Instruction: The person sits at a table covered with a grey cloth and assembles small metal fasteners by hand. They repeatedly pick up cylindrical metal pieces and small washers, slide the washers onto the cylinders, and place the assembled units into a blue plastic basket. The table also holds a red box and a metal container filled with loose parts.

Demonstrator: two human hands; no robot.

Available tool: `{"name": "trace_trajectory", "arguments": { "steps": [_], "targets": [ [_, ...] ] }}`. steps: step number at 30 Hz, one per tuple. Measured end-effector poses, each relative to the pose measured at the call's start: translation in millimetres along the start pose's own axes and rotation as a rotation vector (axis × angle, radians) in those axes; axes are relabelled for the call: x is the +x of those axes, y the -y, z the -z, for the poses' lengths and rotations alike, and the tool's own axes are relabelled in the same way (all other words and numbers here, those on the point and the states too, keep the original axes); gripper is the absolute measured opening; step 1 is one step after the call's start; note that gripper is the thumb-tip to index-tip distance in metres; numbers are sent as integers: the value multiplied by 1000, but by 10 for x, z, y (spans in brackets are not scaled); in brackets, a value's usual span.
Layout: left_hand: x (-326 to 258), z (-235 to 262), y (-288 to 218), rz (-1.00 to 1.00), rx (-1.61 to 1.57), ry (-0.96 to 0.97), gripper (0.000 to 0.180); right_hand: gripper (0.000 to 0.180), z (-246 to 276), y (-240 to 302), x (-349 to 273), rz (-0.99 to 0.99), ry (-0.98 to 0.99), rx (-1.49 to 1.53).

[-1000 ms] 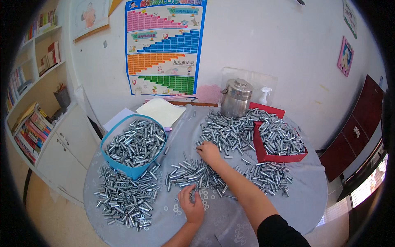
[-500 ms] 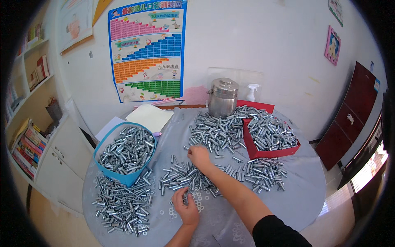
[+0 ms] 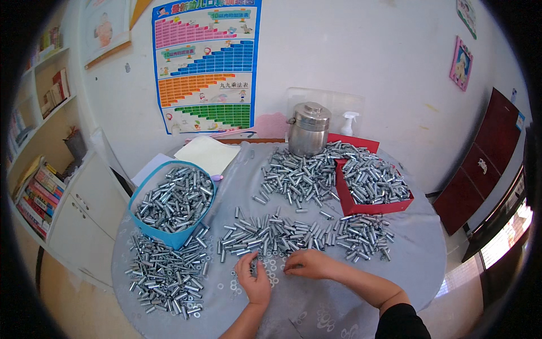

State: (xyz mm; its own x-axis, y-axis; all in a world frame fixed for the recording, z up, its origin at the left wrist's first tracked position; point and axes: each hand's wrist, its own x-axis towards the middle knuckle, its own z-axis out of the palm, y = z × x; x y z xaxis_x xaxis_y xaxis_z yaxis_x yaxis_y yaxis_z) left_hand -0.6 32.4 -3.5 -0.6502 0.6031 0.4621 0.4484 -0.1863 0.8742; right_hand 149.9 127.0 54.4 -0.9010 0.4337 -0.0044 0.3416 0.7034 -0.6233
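My left hand (image 3: 254, 281) is beside the small ring washers (image 3: 273, 271) at the near middle of the table, its thumb and curved forefinger apart; I see nothing between them. To its right, my right hand (image 3: 309, 264) is low over the washers' right edge with fingertips pressed together; what they hold, if anything, is hidden. Just beyond both hands lies a loose heap of silvery metal sleeves (image 3: 271, 234). Farther back is a larger heap of similar sleeves (image 3: 293, 175).
At left, a blue bin (image 3: 176, 237) full of metal parts stands behind a pile of bolt-like pieces (image 3: 169, 277). A red box (image 3: 375, 208) of sleeves is at right. Behind are a steel canister (image 3: 309, 133), a white spray bottle (image 3: 348, 123) and paper sheets (image 3: 206, 153).
My right hand has come back from the far heap's left edge to the washers, near my left hand. The left hand has kept about the same place and pose. The view has shifted slightly.
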Motion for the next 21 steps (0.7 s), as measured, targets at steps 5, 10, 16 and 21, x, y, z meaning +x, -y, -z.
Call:
{"name": "trace_trajectory", "arguments": {
  "steps": [5, 10, 16, 21],
  "targets": [
    [8, -7, 19, 11, -11, -9, 25, 20, 159, -111, 419, -15, -229, 42],
    [12, -23, -12, 39, -32, -34, 26, 18, -16, -429, 1241, 0, -389, -72],
    [15, -2, -41, 39, -18, -24, 26, 27, -248, -522, 1967, -97, -612, -133],
    [11, -11, -29, 13, 3, -13, 25, 30, -598, -553, 2053, 85, -477, -240]
  ]
}}
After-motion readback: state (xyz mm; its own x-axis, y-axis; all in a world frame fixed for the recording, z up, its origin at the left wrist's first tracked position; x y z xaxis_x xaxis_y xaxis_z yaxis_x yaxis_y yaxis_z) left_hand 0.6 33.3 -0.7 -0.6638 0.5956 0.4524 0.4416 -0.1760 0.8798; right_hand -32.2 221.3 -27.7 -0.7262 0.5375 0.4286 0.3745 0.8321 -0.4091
